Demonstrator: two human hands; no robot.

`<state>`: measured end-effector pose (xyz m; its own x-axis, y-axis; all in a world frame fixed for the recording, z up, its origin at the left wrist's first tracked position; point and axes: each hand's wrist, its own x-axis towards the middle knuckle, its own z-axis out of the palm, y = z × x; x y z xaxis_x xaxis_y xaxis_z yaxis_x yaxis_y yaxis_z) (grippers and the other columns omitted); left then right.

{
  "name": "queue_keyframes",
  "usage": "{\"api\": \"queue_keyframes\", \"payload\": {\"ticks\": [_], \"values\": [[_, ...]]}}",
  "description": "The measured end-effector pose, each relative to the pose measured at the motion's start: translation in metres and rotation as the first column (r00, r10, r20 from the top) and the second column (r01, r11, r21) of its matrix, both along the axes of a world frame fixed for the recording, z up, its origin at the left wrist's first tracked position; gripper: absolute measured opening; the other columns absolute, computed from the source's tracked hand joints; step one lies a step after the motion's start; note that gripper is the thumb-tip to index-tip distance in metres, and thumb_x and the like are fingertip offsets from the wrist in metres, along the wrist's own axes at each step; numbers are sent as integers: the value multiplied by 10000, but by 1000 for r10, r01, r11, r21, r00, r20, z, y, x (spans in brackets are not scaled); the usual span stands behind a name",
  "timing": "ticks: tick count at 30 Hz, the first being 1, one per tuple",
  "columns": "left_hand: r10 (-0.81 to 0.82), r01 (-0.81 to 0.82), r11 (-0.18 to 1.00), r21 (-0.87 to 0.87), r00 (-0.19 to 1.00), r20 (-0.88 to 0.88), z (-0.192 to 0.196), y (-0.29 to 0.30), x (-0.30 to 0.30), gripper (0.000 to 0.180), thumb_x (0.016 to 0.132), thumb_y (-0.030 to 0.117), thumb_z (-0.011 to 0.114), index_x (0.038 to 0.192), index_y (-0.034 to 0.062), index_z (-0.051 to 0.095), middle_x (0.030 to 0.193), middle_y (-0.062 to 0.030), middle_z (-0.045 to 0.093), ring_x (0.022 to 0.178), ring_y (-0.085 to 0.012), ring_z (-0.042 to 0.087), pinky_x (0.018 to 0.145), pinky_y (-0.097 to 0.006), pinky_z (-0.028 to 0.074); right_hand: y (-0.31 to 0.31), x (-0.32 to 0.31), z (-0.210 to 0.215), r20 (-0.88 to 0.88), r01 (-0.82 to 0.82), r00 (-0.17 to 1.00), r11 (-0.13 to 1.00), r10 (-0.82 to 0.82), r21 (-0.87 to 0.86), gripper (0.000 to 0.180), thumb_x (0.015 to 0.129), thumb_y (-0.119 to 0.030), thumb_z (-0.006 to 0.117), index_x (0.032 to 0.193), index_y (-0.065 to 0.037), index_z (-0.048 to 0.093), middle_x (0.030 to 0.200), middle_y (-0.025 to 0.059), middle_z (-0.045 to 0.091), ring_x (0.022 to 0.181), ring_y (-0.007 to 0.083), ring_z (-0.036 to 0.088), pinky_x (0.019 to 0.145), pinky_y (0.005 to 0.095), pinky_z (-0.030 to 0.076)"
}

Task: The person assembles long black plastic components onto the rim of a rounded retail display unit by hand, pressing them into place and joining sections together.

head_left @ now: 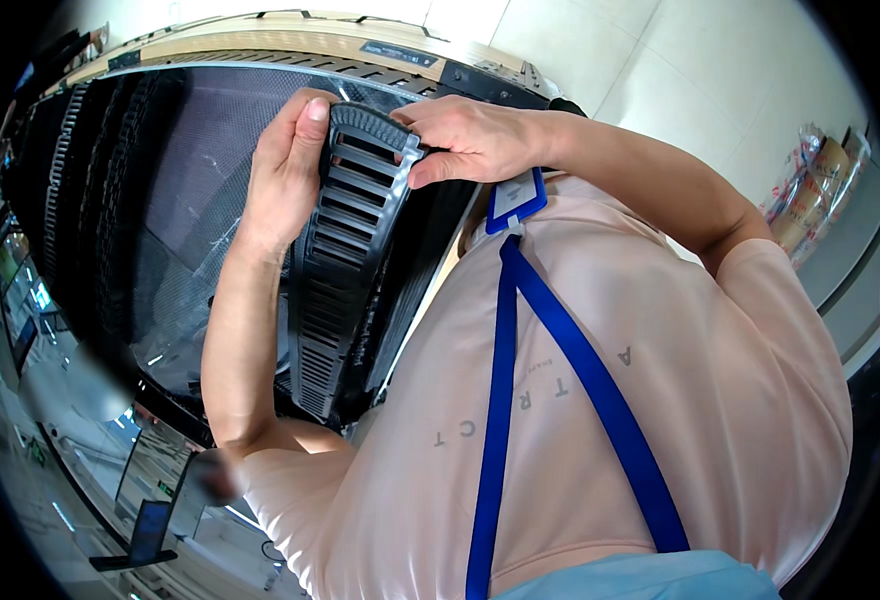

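A long black plastic slotted panel [350,220], like a grille with a curved end, stands tilted in front of me. My left hand [288,165] grips its left edge near the curved end, with the thumb on top and the other fingers hidden behind. On the opposite edge, my right hand [465,138] pinches the corner between its thumb and fingers. The panel's narrow far end reaches down beside my left forearm. Behind it lies a dark grey mesh-textured sheet [215,170] in a large container.
More black ribbed parts [110,200] stand in a row at the left. A tan, slotted container rim [290,45] runs along the top. Wrapped rolls [815,190] lie at the right by a grey surface. A blue-framed badge [516,200] hangs near my right hand. A monitor [148,530] stands lower left.
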<state>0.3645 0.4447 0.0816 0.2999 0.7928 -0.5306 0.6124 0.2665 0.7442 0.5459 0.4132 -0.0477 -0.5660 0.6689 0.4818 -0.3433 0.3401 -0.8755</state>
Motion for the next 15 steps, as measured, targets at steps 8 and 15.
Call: {"api": "queue_keyframes", "payload": {"ticks": [8, 15], "values": [[-53, 91, 976, 199, 980, -190, 4, 9, -2, 356, 992, 333, 407, 979, 24, 581, 741, -74, 564, 705, -159, 524, 694, -276, 440, 12, 3, 16, 149, -86, 984, 990, 103, -115, 315, 910, -300, 563, 822, 1, 541, 838, 103, 483, 762, 272, 498, 668, 348, 408], [131, 11, 928, 372, 926, -354, 22, -29, -13, 414, 922, 387, 516, 1111, 22, 565, 830, -152, 612, 760, -320, 596, 727, -351, 476, 59, 14, 38, 228, -130, 947, 920, 225, -371, 497, 981, -427, 363, 1200, -18, 539, 1014, 93, 594, 970, 179, 543, 901, 295, 423]]}}
